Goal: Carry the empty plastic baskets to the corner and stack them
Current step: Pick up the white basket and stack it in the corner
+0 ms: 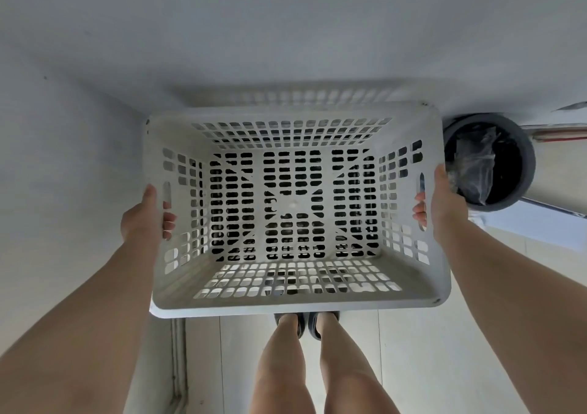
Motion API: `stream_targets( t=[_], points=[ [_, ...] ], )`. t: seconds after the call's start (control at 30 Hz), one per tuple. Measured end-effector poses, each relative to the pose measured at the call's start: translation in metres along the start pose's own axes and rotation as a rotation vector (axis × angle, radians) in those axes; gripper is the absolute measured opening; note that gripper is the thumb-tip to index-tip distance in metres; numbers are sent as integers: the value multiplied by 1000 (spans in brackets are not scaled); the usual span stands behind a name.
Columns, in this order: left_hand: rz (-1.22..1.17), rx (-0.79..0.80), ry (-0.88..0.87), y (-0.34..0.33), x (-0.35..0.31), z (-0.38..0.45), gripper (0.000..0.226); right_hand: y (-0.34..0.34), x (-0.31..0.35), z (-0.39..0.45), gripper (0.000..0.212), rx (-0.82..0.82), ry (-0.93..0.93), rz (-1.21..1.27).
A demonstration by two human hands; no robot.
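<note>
Head view looks straight down: at six o'clock, two bare legs and dark shoes (pixel 306 320) stand on the pale floor (pixel 422 350); just beyond them a grey plastic basket (pixel 295 299) fills the centre, open side up and empty, held level; at nine o'clock the left hand (pixel 144 215) is clamped on its side rim, fingers curled through the handle slot; at three o'clock the right hand (pixel 443 202) grips the opposite rim the same way; past the basket's right edge, at two o'clock, stands a round dark bin (pixel 527 162) lined with a black bag; white wall (pixel 254 32) lies farthest, at twelve.
</note>
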State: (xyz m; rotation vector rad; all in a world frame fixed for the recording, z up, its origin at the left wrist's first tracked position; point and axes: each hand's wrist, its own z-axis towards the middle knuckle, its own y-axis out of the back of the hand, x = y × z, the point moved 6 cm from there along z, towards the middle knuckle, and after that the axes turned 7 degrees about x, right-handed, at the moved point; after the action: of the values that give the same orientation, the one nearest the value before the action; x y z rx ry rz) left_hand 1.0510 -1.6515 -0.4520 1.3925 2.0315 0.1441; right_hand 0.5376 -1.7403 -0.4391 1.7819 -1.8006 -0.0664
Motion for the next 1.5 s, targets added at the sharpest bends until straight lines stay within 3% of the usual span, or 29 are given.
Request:
stream_targets(
  t=[1.2, 1.5],
  points=[
    [60, -46, -92, -4, -14, -4, 51, -6, 16, 3, 74, 33, 66, -35],
    [141, -121, -171, -4, -15, -7, 50, -4, 13, 10, 74, -14, 136, -36]
  ],
)
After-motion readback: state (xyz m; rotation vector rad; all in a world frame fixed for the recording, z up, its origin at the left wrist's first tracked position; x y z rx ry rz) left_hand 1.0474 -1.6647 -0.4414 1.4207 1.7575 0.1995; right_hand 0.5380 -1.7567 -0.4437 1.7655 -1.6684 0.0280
